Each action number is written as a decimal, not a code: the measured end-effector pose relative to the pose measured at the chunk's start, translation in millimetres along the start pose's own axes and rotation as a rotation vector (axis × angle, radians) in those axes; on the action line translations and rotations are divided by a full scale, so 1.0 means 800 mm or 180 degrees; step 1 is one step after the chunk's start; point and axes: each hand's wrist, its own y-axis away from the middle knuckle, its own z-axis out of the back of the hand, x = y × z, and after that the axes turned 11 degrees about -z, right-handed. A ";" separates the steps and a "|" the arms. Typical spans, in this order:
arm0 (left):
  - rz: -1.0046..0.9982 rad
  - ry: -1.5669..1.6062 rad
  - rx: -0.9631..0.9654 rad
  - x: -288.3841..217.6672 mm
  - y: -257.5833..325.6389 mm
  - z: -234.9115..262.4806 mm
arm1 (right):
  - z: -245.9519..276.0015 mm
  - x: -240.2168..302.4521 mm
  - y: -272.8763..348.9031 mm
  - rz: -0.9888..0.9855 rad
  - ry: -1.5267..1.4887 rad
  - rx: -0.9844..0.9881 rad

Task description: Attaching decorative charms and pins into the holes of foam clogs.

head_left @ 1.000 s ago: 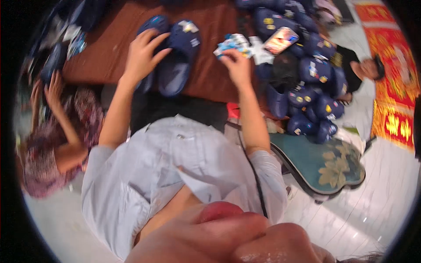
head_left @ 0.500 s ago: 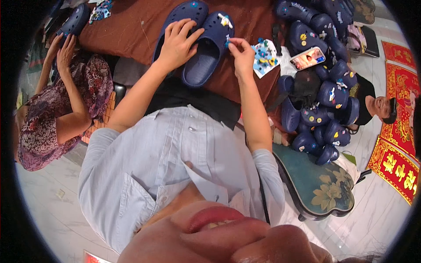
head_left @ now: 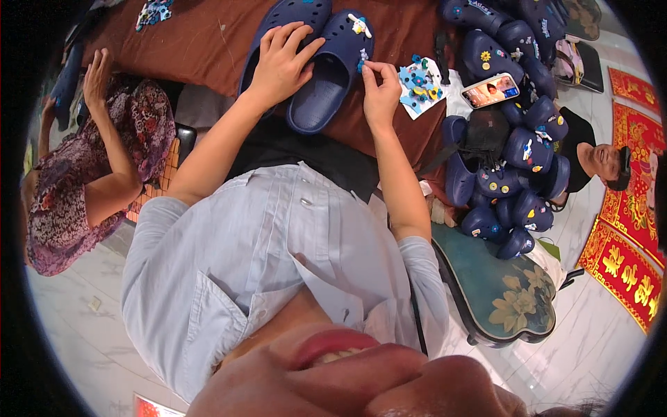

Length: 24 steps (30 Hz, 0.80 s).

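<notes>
Two navy clogs lie side by side on a brown cloth. My left hand (head_left: pixel 283 68) reaches over the left clog (head_left: pixel 281 17), its fingers curled onto the inner edge of the right clog (head_left: pixel 321 90). A white figure charm (head_left: pixel 359 26) sits on the right clog's toe, with a smaller pale charm (head_left: pixel 364 55) behind it along the outer side. Beside that spot my right hand (head_left: pixel 381 89) pinches a small blue charm (head_left: pixel 360 66) against the clog; the fingertips partly cover it. Right of this hand lies a white sheet with blue and yellow charms (head_left: pixel 421 87).
Many decorated navy clogs (head_left: pixel 526 149) are heaped at the right, with a lit phone (head_left: pixel 490 90) among them. The brown cloth (head_left: pixel 194 48) extends left to more charms (head_left: pixel 153 14). A co-worker in a patterned dress (head_left: pixel 132 125) sits left, near another clog (head_left: pixel 67 87). A floral stool (head_left: pixel 500 292) stands lower right.
My hands stay at the clogs with nearly the same hold; the view has shifted slightly. At the left, the co-worker's clog has come nearer and upright, and their hands have parted.
</notes>
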 end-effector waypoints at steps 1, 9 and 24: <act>-0.0007 0.0012 -0.0006 -0.001 0.000 0.000 | 0.000 -0.001 -0.004 -0.0027 -0.0038 -0.0008; 0.0020 0.0068 0.0044 -0.004 -0.006 0.000 | 0.003 0.003 -0.004 0.0337 0.0179 -0.0032; 0.0066 -0.0029 0.0064 -0.002 -0.001 0.002 | 0.003 0.019 0.027 0.1002 0.0836 0.0478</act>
